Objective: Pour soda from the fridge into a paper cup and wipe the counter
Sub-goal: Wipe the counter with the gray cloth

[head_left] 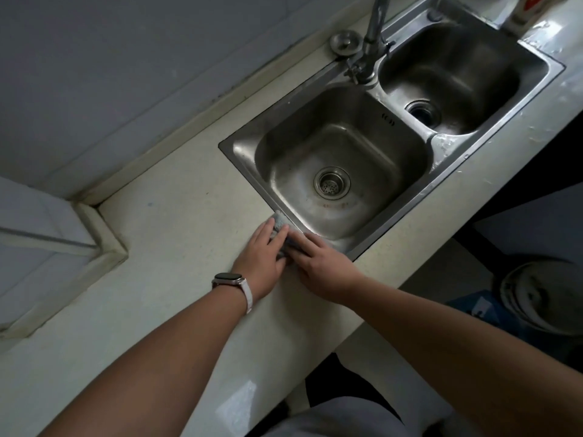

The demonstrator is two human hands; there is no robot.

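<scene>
A small grey cloth (279,223) lies on the pale counter (176,234) at the near left corner of the steel sink (246,146). My left hand (263,260), with a watch on its wrist, presses flat on the cloth with straight fingers. My right hand (321,266) lies beside it, fingers extended onto the same cloth at the sink's rim. Most of the cloth is hidden under both hands. No soda bottle or paper cup shows in this view.
The double-basin sink has a faucet (372,36) at the back and a loose strainer plug (345,42) beside it. A box (530,7) stands at the far right. A bucket (542,294) sits on the floor right of the counter edge. Tiled wall runs along the left.
</scene>
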